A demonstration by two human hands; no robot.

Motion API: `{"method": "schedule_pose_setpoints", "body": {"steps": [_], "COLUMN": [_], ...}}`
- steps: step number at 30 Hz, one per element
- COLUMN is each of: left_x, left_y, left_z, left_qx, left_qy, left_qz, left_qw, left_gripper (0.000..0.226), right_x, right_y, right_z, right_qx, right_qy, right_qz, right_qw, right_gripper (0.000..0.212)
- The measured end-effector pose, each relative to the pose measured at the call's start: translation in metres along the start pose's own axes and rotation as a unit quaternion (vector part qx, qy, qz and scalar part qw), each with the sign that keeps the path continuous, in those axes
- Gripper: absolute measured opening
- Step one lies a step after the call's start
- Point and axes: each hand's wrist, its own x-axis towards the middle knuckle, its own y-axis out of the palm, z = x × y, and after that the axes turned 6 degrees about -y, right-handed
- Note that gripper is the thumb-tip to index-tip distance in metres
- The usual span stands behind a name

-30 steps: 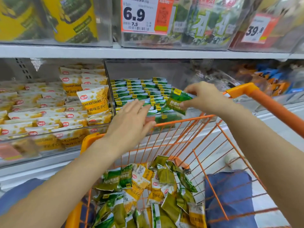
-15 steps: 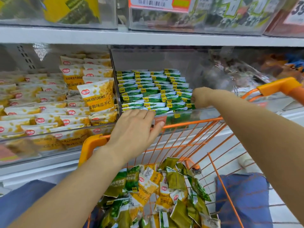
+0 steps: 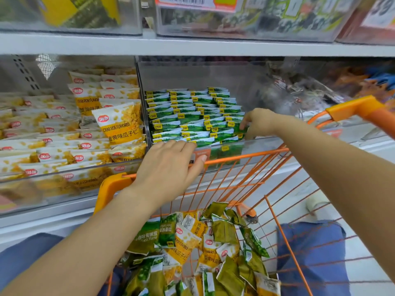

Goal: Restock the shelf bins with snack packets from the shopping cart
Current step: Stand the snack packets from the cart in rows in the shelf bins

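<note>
Right hand (image 3: 259, 122): fingers curled, pinching a green packet (image 3: 241, 129) at the right end of the packet rows in the clear bin (image 3: 263, 144). Left hand (image 3: 171, 167): fingers straight and relaxed, resting on the bin's front edge above the orange cart (image 3: 241, 157). Below both hands, loose snack packets (image 3: 192, 242) fill the cart.

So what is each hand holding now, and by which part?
The right hand pinches a green packet by its right edge in the bin. The left hand holds nothing.
</note>
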Motion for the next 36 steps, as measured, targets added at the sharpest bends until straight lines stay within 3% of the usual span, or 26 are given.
{"method": "schedule_pose_setpoints", "body": {"steps": [2, 5, 6, 7, 9, 11, 13, 14, 16, 20, 25, 29, 32, 36], "left_x": [-0.001, -0.003, -0.006, -0.011, -0.029, -0.048, -0.061, -0.065, -0.070, -0.070, -0.069, -0.068, -0.066, -0.065], "left_y": [-0.001, -0.012, -0.020, -0.028, -0.044, -0.050, -0.042, -0.035, -0.020, -0.004, 0.004, 0.000, -0.006, -0.019], "left_z": [0.000, 0.000, 0.000, -0.002, -0.005, -0.009, -0.011, -0.010, -0.007, 0.001, 0.008, 0.010, 0.008, -0.002], "left_qx": [-0.028, -0.091, -0.104, -0.116, -0.146, -0.143, -0.094, -0.074, -0.054, -0.023, -0.019, -0.109, -0.244, -0.478], "left_qy": [-0.007, 0.013, 0.026, 0.036, 0.048, 0.065, 0.070, 0.065, 0.046, 0.012, -0.014, -0.041, -0.060, -0.114], "left_qz": [0.011, 0.001, -0.017, -0.033, -0.010, 0.119, 0.294, 0.352, 0.392, 0.367, 0.370, 0.370, 0.332, 0.301], "left_qw": [1.000, 0.996, 0.994, 0.992, 0.988, 0.980, 0.949, 0.931, 0.917, 0.930, 0.929, 0.922, 0.909, 0.817], "left_gripper": [0.056, 0.049, 0.046, 0.041, 0.029, 0.026, 0.034, 0.038, 0.043, 0.041, 0.044, 0.041, 0.040, 0.053], "right_x": [-0.015, -0.051, -0.065, -0.080, -0.109, -0.124, -0.130, -0.133, -0.137, -0.148, -0.142, -0.121, -0.123, -0.137], "right_y": [-0.009, -0.019, -0.022, -0.024, -0.017, 0.011, 0.053, 0.073, 0.105, 0.136, 0.136, 0.104, 0.066, 0.043], "right_z": [0.007, 0.033, 0.043, 0.053, 0.074, 0.086, 0.091, 0.092, 0.090, 0.086, 0.078, 0.057, 0.053, 0.061], "right_qx": [-0.011, -0.037, -0.025, -0.006, 0.026, 0.028, -0.026, -0.063, -0.139, -0.208, -0.188, -0.009, 0.201, 0.344], "right_qy": [-0.003, -0.055, -0.077, -0.096, -0.115, -0.092, -0.053, -0.042, -0.034, -0.030, -0.009, 0.048, -0.006, -0.126], "right_qz": [-0.058, -0.200, -0.200, -0.153, 0.049, 0.244, 0.336, 0.354, 0.339, 0.368, 0.398, 0.392, 0.308, 0.219], "right_qw": [0.998, 0.978, 0.977, 0.984, 0.992, 0.965, 0.940, 0.932, 0.930, 0.906, 0.898, 0.919, 0.930, 0.904], "right_gripper": [0.033, 0.018, 0.012, 0.012, 0.018, 0.023, 0.027, 0.028, 0.029, 0.047, 0.038, 0.030, 0.013, 0.015]}}
